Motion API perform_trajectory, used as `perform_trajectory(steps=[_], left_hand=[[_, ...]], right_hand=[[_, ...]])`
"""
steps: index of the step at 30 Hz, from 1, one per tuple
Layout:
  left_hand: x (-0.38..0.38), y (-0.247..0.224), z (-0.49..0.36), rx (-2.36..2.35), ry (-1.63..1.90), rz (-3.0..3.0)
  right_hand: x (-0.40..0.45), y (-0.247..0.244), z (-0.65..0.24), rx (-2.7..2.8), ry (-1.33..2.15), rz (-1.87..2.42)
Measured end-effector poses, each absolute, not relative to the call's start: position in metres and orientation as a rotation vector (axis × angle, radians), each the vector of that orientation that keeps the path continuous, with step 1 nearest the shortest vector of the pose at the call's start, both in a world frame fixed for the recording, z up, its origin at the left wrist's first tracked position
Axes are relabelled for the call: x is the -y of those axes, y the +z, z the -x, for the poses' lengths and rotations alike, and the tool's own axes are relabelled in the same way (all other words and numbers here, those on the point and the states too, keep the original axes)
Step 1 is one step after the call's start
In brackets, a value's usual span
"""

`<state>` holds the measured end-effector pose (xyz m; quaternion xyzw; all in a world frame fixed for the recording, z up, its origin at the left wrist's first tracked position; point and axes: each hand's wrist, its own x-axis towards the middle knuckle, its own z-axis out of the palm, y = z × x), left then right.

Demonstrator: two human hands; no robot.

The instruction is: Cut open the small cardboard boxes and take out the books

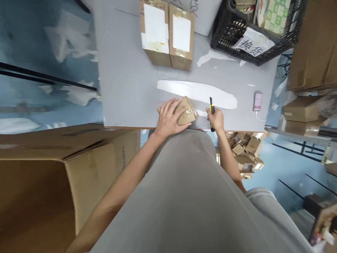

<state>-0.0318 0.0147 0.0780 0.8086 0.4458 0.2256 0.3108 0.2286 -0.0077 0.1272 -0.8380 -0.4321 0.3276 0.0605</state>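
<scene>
Near the front edge of the grey table [126,88] lies a small brown cardboard box [187,111] with shiny clear tape on it. My left hand [170,117] rests over the box's left part, fingers spread across it and thumb along its near side. To the right of the box, my right hand [216,118] is wrapped round a yellow and black utility knife [212,109]. The knife's dark blade points away from me, and a gap separates it from the box.
Two taped boxes [157,33] with white labels stand at the back. A black crate [237,33] sits at the back right. A phone [258,101] with a cable lies at the right. A large open carton [92,175] is at the lower left.
</scene>
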Motion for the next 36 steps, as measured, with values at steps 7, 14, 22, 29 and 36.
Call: perform_trajectory(steps=[7,14,22,29,36], left_hand=[[0.002,0.084,0.101,-1.299,0.537,-2.140],[0.026,0.092,0.111,-1.556,0.692,-2.015],[0.020,0.072,0.062,-1.467,0.779,-1.597],[0.020,0.014,0.041,-1.304,0.779,-1.308],[0.031,-0.011,0.045,-1.264,0.811,-1.230]], right_hand=[[-0.012,0.058,-0.217,0.872,1.508,2.280],[-0.007,0.064,-0.196,0.824,1.608,2.089],[0.015,0.097,-0.245,1.076,1.190,2.325],[0.031,0.123,-0.265,1.367,1.041,2.507],[0.014,0.143,-0.223,2.126,0.956,2.271]])
